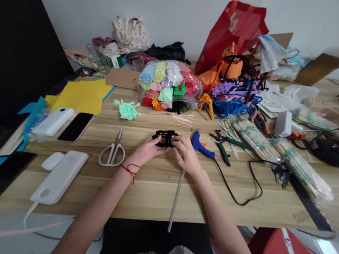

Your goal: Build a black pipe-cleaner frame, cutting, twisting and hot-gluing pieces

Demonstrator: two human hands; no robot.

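Near the middle of the wooden table (147,185), a small black fuzzy piece (165,138) is held between my hands. My left hand (147,150) grips its left side with thumb and fingers. On its right side, the fingers of my right hand (184,150) are closed on it. A blue glue gun (198,143) lies just right of my right hand, with a clear glue stick (176,201) below that hand. Scissors (112,153) with pale handles rest left of my left hand. A mint-green fuzzy piece (127,110) lies farther back.
Phones, white power banks (59,177) and yellow sheets (79,95) lie left. Behind are bundled pipe cleaners (168,82) and a red bag (233,32). Pliers (224,147), wrapped sticks (255,139) and the gun's black cord are right. Another person's hand (75,54) shows back left.
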